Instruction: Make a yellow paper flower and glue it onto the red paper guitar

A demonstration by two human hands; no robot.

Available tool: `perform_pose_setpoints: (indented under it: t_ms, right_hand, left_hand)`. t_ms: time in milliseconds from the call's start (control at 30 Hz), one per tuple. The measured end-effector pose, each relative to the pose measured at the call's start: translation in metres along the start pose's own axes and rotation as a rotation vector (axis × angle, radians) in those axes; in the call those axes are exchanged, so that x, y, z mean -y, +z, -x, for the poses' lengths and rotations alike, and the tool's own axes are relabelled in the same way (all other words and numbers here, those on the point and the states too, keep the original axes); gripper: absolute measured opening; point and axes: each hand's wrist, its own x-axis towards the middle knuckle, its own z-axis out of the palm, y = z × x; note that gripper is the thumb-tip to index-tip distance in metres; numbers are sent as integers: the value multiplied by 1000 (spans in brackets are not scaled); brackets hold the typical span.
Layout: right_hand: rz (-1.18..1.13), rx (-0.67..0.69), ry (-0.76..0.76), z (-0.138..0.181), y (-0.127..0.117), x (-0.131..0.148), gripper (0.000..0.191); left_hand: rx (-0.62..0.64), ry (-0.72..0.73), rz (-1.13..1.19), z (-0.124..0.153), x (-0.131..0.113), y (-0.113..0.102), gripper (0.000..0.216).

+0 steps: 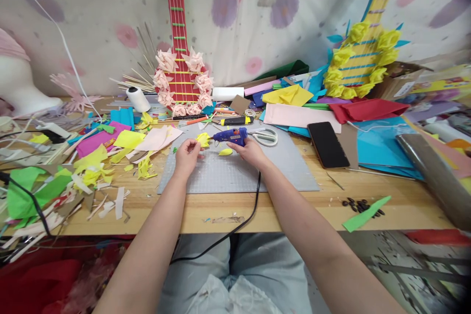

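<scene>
Glue gun (231, 135) over cutting mat (217, 180)

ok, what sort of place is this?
Likely a craft workbench, though home or studio I can't tell: a blue glue gun in the right hand, a gray cutting mat, and a red guitar-shaped model trimmed with pink flowers.

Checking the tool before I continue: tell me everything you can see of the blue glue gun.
The glue gun has a blue, plastic-looking body with small markings and a narrow nozzle. The right hand holds it above the grey cutting mat, its body roughly level, nozzle toward the yellow paper piece in the left hand; whether they touch is unclear. A black cord trails down below the right hand.
</scene>
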Motion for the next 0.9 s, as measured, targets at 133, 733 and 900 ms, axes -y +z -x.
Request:
perform_pose_setpoints:
  t_ms: [133, 733, 900]
  right_hand:
    - [-25, -20, -22, 1, 1, 1, 38]
    - [11, 30, -73, 2, 6, 1, 41]
    - [14, -16, -46, 1, 5, 1, 39]
  left_hand:
    - [-5, -4, -14, 0, -1, 0, 14]
    - [19, 8, -18, 2, -2, 2, 19]
    - [38, 11, -31, 3, -2, 2, 18]
